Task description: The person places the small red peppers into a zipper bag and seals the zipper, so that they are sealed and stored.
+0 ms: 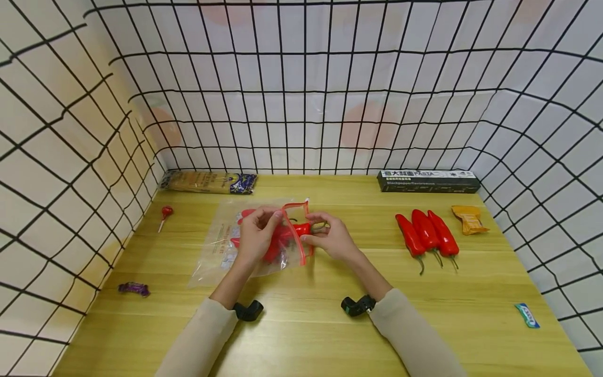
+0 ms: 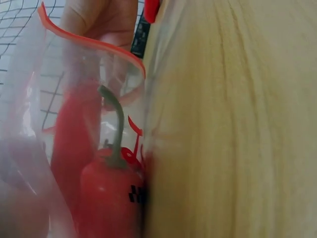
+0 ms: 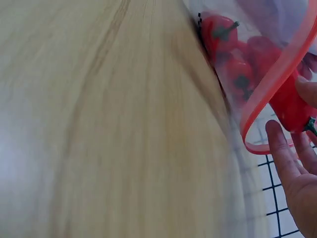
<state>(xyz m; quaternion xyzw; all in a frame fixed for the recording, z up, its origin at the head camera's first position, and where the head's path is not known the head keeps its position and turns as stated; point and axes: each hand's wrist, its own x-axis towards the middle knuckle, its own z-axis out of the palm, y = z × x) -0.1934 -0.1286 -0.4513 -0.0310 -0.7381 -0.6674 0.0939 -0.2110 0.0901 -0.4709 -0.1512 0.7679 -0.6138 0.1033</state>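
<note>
A clear zip bag (image 1: 212,256) with a red-orange seal strip lies on the table, its mouth spread toward the right. My left hand (image 1: 256,235) pinches the bag's upper side near the mouth. Between the thumb and fingers of my right hand (image 1: 332,235) is a red chili pepper (image 1: 301,229), held by its stem end and pointing left through the mouth. In the right wrist view, that pepper (image 3: 290,109) crosses the red strip (image 3: 267,87). Several other red peppers (image 3: 218,34) lie deeper inside, and the left wrist view shows one pepper (image 2: 109,198) with a curved green stem through the plastic.
Three red peppers (image 1: 426,230) lie to the right, beside an orange packet (image 1: 469,220). At the back are a noodle packet (image 1: 198,182) and a pasta box (image 1: 428,183). A lollipop (image 1: 166,211), purple candy (image 1: 134,288) and blue-green candy (image 1: 526,315) lie near the sides. Black wire mesh (image 1: 282,94) surrounds the table.
</note>
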